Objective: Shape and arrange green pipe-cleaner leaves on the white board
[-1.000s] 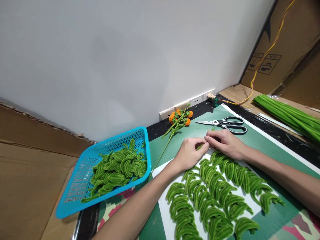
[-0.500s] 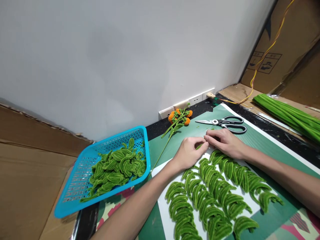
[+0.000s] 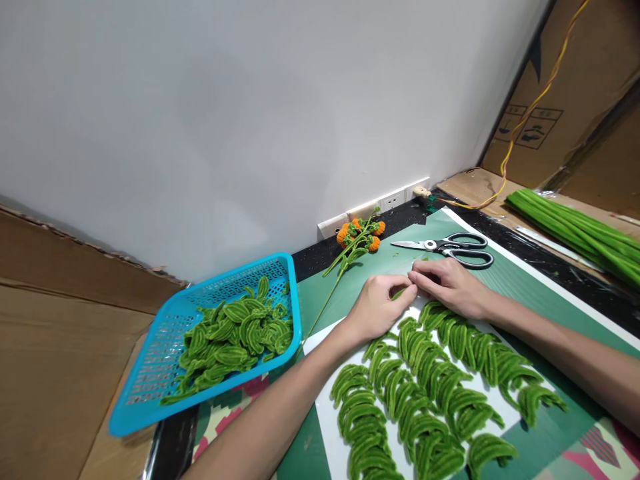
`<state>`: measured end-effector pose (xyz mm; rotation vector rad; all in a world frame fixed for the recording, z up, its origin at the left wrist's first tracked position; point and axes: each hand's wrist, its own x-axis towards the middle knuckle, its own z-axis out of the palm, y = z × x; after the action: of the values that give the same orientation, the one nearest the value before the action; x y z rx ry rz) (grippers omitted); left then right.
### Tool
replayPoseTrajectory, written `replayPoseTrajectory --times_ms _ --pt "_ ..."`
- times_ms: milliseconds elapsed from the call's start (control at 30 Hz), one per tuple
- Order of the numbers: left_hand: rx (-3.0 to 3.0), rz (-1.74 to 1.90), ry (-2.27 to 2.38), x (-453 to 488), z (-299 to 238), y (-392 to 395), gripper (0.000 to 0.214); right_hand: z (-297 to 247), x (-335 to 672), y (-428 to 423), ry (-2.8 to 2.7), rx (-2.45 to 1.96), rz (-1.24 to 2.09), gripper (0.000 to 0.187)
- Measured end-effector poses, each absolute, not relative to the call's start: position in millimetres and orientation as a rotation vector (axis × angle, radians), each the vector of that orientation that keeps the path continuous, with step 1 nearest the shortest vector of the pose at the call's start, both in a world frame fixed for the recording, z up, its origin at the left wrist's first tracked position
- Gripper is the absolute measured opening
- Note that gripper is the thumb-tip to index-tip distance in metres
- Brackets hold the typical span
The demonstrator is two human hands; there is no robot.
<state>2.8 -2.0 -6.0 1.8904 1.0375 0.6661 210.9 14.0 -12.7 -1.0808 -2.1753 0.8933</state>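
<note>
My left hand [image 3: 383,303] is closed in a pinch on a green fuzzy leaf [image 3: 399,293], mostly hidden by the fingers. Fingertip to fingertip with it, my right hand [image 3: 447,283] is also pinched; whether it grips the same leaf's tip is hidden. Under and in front of both hands lies a white sheet [image 3: 327,407] with rows of curved green fuzzy leaves [image 3: 435,360], overlapping one another. Just beyond my right hand, scissors [image 3: 443,248] lie with the blades nearly together. An orange-flowered stem [image 3: 345,263] made of fuzzy wire rests beyond my left hand.
A blue plastic basket [image 3: 295,300] on the left holds a heap of green leaves [image 3: 235,333]. Green fuzzy stems [image 3: 575,227] lie bundled at the right. Power sockets [image 3: 393,200] run along the wall, with a yellow cord [image 3: 515,140] plugged in. Cardboard [image 3: 65,347] stands at the left.
</note>
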Motion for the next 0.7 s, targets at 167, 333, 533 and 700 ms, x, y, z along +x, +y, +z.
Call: replayPoseTrajectory --times_ms 167,333,533,700 --pt "1.888 0.668 1.03 2.7 -5.1 -1.9 0.037 -14.0 211.2 14.3 -2.173 -1.079 0.891 0.045" --pt "1.894 0.66 1.031 2.3 -5.7 -2.0 0.037 -14.2 211.1 14.7 -2.171 -1.078 0.889 0.045" --pt "1.888 0.669 1.029 2.7 -7.2 -1.6 0.036 -13.1 210.8 14.2 -2.169 -1.074 0.89 0.045" --pt "1.884 0.667 1.027 2.9 -6.4 -1.6 0.035 -13.0 211.1 14.4 -2.167 -1.075 0.9 0.046"
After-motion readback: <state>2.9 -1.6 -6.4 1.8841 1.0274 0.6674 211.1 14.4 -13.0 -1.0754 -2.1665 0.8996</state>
